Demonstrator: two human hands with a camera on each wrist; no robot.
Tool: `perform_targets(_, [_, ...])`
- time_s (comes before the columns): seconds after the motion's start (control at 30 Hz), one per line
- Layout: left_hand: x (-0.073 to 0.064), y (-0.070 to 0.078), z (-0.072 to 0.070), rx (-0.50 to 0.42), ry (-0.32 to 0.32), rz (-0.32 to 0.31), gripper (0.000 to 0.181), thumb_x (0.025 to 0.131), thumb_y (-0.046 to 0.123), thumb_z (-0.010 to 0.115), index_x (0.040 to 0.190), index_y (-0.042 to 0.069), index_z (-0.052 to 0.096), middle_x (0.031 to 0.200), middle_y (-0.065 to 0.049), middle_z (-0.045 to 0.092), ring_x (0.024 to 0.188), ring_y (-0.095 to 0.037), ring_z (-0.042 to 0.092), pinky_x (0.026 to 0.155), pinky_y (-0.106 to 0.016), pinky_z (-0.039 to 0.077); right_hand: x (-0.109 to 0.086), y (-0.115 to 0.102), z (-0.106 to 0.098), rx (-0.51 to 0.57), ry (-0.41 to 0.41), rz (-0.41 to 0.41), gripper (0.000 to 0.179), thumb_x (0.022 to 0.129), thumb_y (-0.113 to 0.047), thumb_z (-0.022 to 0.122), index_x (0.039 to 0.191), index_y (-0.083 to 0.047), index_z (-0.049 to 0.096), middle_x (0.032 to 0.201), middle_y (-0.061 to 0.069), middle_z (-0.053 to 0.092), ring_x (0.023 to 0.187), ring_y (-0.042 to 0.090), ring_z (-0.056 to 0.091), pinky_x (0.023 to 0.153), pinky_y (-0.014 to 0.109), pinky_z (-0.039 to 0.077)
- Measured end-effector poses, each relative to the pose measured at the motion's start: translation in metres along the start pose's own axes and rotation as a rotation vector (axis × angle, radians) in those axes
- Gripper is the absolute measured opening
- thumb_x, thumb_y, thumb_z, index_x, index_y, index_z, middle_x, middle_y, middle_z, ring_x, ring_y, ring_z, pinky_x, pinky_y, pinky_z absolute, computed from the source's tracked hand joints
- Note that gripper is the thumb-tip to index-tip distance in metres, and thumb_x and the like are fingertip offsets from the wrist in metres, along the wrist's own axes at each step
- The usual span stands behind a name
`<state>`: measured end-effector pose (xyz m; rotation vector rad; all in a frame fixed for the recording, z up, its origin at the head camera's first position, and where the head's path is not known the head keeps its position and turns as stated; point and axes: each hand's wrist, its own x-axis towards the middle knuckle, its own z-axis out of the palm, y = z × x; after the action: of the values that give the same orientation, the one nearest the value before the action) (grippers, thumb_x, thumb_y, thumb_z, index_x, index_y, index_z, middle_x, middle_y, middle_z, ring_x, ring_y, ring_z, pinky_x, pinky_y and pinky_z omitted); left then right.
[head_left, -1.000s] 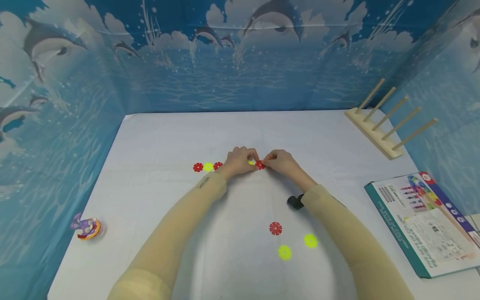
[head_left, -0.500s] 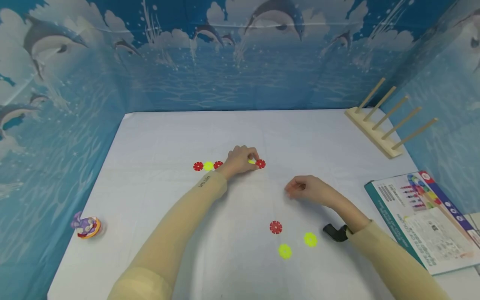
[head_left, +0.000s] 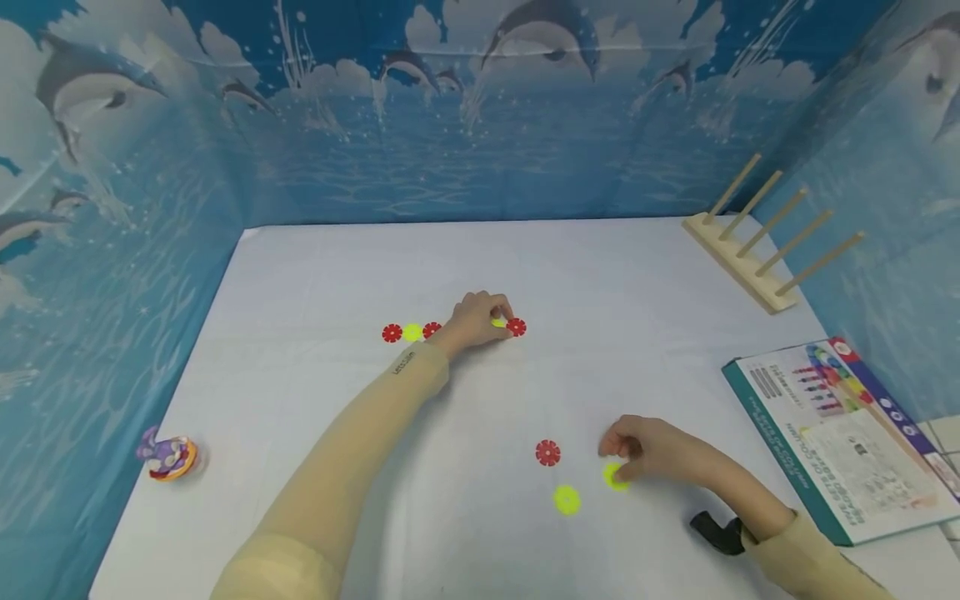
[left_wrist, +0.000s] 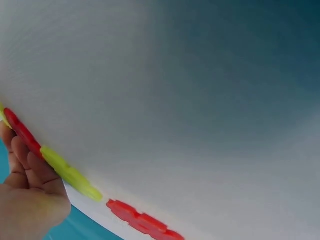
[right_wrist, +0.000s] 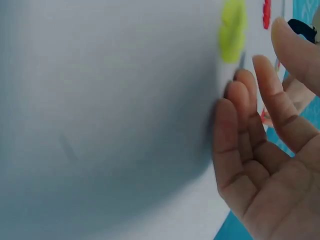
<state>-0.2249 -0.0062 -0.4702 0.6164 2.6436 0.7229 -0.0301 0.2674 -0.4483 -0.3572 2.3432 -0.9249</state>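
The right hand (head_left: 660,450) had swung nearer, grip parted at a yellow disc (head_left: 612,476). The left hand (head_left: 476,322) pinched the row (head_left: 412,332); two discs (head_left: 548,453) remained unplaced.

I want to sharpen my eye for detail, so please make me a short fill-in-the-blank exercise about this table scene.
1. The hand touching the row of discs is the person's ____ one.
2. The loose discs lying apart from that row number ____.
3. The wooden stand has ____ pegs.
4. In the head view, the flat box lies on the ____ side of the table.

Missing words: left; three; five; right.
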Motion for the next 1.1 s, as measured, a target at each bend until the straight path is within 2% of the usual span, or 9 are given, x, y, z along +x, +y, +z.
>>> perform_targets(0.2, [0.0, -0.001, 0.0, -0.009, 0.001, -0.003, 0.026, 0.089, 0.027, 0.074, 0.112, 0.02, 0.066, 0.111, -0.005, 0.058, 0.108, -0.022, 0.047, 0.094, -0.039, 0.039, -0.005, 0.004, 0.015, -0.07, 0.104, 0.031, 0.038, 0.07, -0.009, 0.086, 0.099, -0.012, 0.062, 0.09, -0.002, 0.053, 0.085, 0.015, 0.048, 0.072, 0.022, 0.045])
perform_targets(0.43, [-0.002, 0.001, -0.001, -0.03, 0.0, 0.002, 0.025, 0.089, 0.025, 0.074, 0.111, 0.019, 0.066, 0.11, -0.006, 0.058, 0.107, -0.022, 0.046, 0.094, -0.037, 0.041, -0.005, 0.001, 0.023, -0.156, 0.155, 0.074, 0.038, 0.068, -0.007, 0.088, 0.092, -0.015, 0.061, 0.089, -0.005, 0.053, 0.084, 0.014, 0.048, 0.073, 0.025, 0.046])
perform_targets(0.63, [-0.003, 0.001, -0.001, -0.05, -0.003, 0.007, 0.025, 0.088, 0.023, 0.074, 0.111, 0.018, 0.066, 0.112, -0.007, 0.058, 0.11, -0.022, 0.047, 0.093, -0.037, 0.044, -0.002, -0.005, 0.026, -0.225, 0.141, 0.108, 0.034, 0.069, -0.007, 0.087, 0.086, -0.016, 0.058, 0.084, -0.005, 0.052, 0.08, 0.014, 0.046, 0.071, 0.028, 0.045])
perform_targets(0.8, [-0.001, -0.001, 0.0, -0.055, -0.002, 0.019, 0.025, 0.087, 0.023, 0.075, 0.11, 0.018, 0.066, 0.111, -0.007, 0.059, 0.109, -0.022, 0.047, 0.093, -0.036, 0.044, -0.003, -0.009, 0.028, -0.259, 0.138, 0.092, 0.034, 0.069, -0.004, 0.084, 0.084, -0.016, 0.056, 0.084, -0.005, 0.05, 0.079, 0.014, 0.045, 0.069, 0.027, 0.044])
perform_targets(0.93, [-0.001, -0.001, 0.0, -0.049, 0.004, 0.027, 0.025, 0.087, 0.024, 0.076, 0.109, 0.018, 0.067, 0.109, -0.006, 0.059, 0.107, -0.022, 0.047, 0.091, -0.035, 0.043, -0.003, -0.012, 0.026, -0.235, 0.13, 0.08, 0.034, 0.068, -0.001, 0.081, 0.082, -0.017, 0.054, 0.077, -0.004, 0.049, 0.075, 0.014, 0.045, 0.064, 0.026, 0.04])
perform_targets(1.1, [-0.001, -0.003, 0.0, -0.046, 0.008, 0.025, 0.025, 0.087, 0.023, 0.075, 0.11, 0.018, 0.067, 0.107, -0.006, 0.058, 0.105, -0.022, 0.046, 0.089, -0.034, 0.043, 0.0, -0.009, 0.021, -0.179, 0.077, 0.061, 0.032, 0.071, -0.002, 0.081, 0.082, -0.017, 0.055, 0.073, -0.004, 0.051, 0.073, 0.014, 0.047, 0.062, 0.025, 0.04])
